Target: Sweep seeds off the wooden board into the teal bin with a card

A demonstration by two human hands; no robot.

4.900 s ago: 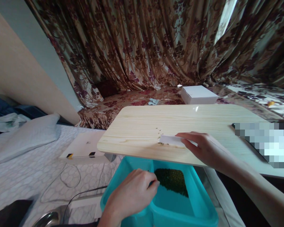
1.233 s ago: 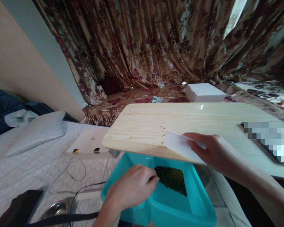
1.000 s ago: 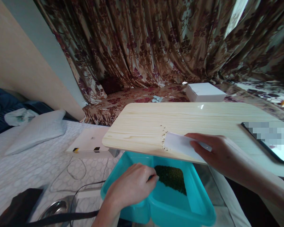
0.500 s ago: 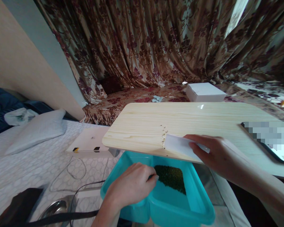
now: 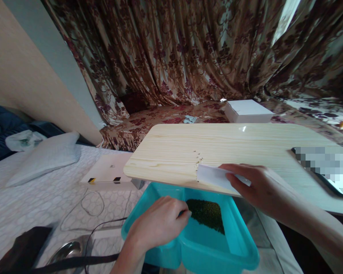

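Observation:
My right hand point(image 5: 253, 180) grips a folded white piece of paper or thin card point(image 5: 213, 176), its left edge touching the light wood-grain tabletop point(image 5: 234, 142). Small dark and pale grains point(image 5: 198, 160) are scattered at that edge. Below the table's front edge is a teal divided bin point(image 5: 217, 253); a heap of green, grain-like bits point(image 5: 207, 213) lies in its right compartment. Over the bin's divider hangs my left hand point(image 5: 162, 220), thumb and fingers pressed together beside the green heap. What they pinch, if anything, is hidden.
A blurred-out dark-edged device point(image 5: 326, 171) lies on the table's right. Behind stands a white box point(image 5: 247, 110) before patterned curtains point(image 5: 183, 53). On the bed at left are a flat white box point(image 5: 108, 171), cables, a metal bowl point(image 5: 67, 251) and a pillow point(image 5: 45, 158).
My right hand and the white piece have shifted slightly left and down along the table's front edge, reaching some of the grains. My left hand and the bin look unmoved.

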